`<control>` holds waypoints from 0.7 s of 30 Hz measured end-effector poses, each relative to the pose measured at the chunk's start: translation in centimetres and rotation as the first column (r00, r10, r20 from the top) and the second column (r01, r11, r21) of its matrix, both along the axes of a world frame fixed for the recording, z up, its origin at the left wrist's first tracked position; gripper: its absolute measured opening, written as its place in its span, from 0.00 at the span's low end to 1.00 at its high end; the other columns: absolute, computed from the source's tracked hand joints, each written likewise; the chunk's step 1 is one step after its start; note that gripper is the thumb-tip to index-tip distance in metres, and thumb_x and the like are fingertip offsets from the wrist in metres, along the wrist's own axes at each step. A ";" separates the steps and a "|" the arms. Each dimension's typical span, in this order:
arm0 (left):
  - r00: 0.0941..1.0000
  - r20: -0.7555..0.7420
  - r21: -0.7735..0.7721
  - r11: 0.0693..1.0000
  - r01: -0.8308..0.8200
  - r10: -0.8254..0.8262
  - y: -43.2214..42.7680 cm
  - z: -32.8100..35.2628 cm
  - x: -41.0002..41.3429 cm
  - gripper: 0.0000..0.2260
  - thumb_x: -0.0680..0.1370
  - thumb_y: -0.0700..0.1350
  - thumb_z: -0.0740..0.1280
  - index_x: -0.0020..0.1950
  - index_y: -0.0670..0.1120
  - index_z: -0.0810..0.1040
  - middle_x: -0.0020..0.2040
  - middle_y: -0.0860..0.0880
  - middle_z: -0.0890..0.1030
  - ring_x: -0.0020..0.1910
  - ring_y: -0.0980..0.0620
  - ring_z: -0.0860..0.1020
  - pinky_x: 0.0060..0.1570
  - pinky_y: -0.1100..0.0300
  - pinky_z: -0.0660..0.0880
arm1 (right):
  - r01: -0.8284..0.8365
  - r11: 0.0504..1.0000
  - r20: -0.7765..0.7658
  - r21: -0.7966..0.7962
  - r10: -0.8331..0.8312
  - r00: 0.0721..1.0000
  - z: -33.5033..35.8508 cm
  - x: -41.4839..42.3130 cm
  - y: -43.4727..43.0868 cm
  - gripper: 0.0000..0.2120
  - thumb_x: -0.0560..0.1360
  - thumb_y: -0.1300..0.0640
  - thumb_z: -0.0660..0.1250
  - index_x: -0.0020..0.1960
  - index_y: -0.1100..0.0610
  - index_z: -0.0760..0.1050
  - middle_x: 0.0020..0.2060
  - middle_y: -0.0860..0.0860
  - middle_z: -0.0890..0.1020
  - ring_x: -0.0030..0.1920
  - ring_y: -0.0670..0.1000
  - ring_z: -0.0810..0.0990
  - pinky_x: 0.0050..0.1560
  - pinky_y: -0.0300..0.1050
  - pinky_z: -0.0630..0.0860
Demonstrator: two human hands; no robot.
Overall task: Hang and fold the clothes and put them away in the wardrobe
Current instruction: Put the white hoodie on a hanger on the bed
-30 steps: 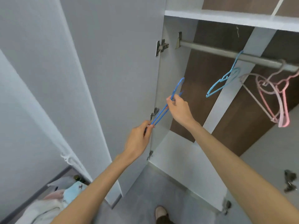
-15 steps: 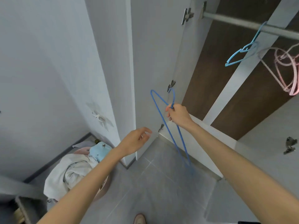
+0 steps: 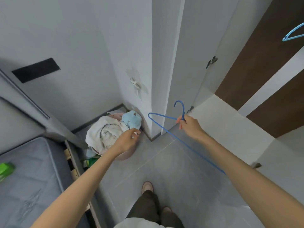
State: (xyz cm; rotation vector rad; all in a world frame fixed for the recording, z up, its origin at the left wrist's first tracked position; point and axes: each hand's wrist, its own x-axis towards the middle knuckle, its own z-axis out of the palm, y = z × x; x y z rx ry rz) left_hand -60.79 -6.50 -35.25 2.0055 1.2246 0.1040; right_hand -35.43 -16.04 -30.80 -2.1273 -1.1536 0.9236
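Observation:
My right hand [image 3: 189, 125] grips a blue wire hanger [image 3: 166, 127] by its neck, hook up, the long frame slanting down past my forearm. My left hand [image 3: 127, 139] reaches out over a pink basket [image 3: 125, 156] in the floor corner, fingers loosely curled and holding nothing. The basket is heaped with white cloth [image 3: 107, 130] and a light blue garment [image 3: 132, 120] on top. The open wardrobe [image 3: 256, 76] with a brown back panel stands at the right.
A light blue hanger [image 3: 294, 34] hangs at the top right inside the wardrobe. The white wardrobe door [image 3: 174, 63] stands open between basket and wardrobe. A grey mattress [image 3: 32, 178] lies at the lower left with a green object [image 3: 5, 170]. Grey tiled floor [image 3: 172, 170] lies ahead.
My view has swung down and left from the wardrobe rail to the basket. My left hand let go of the hanger and moved down over the clothes; my right hand kept the hanger.

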 end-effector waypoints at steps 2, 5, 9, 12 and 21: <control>0.999 -0.028 -0.012 0.999 -0.041 0.040 0.1 -1.0 -2.6 0.11 0.80 0.42 0.60 0.61 0.43 0.76 0.58 0.45 0.80 0.55 0.46 0.77 0.53 0.59 0.69 | -0.036 0.999 -0.014 -0.004 0.036 0.999 -0.5 -2.2 0.4 0.12 0.80 0.64 0.52 0.50 0.57 0.74 0.39 0.53 0.79 0.38 0.49 0.74 0.32 0.28 0.67; 0.992 -0.062 -0.018 0.993 -0.114 0.113 1.4 -2.6 -6.1 0.13 0.80 0.43 0.60 0.63 0.43 0.75 0.61 0.46 0.79 0.56 0.46 0.77 0.53 0.59 0.69 | -0.034 0.999 -0.047 0.009 0.035 0.998 -1.4 -5.4 2.2 0.10 0.80 0.62 0.54 0.51 0.56 0.73 0.38 0.51 0.79 0.33 0.44 0.72 0.32 0.33 0.67; 0.974 -0.094 -0.025 0.978 -0.207 0.204 4.9 -5.2 -10.5 0.14 0.80 0.43 0.59 0.64 0.44 0.73 0.62 0.45 0.78 0.57 0.47 0.76 0.54 0.56 0.71 | -0.039 0.999 -0.069 0.009 0.039 0.997 -3.3 -9.7 5.9 0.07 0.81 0.58 0.56 0.51 0.55 0.72 0.34 0.48 0.79 0.34 0.45 0.74 0.35 0.39 0.66; 0.971 -0.132 -0.044 0.977 -0.208 0.201 9.1 -7.3 -13.4 0.14 0.80 0.43 0.58 0.65 0.43 0.73 0.62 0.44 0.78 0.58 0.46 0.76 0.53 0.57 0.70 | -0.012 1.000 -0.068 0.015 0.013 0.998 -5.0 -12.8 9.2 0.07 0.81 0.56 0.56 0.51 0.55 0.72 0.33 0.49 0.79 0.32 0.43 0.74 0.33 0.36 0.66; 0.984 -0.163 -0.079 0.993 -0.087 0.074 22.3 -12.3 -17.3 0.15 0.81 0.43 0.57 0.66 0.43 0.72 0.64 0.44 0.76 0.61 0.45 0.74 0.58 0.56 0.69 | 0.184 0.983 -0.063 0.017 -0.183 0.981 -10.0 -19.8 18.5 0.04 0.81 0.58 0.56 0.54 0.56 0.69 0.35 0.47 0.80 0.36 0.39 0.75 0.35 0.29 0.67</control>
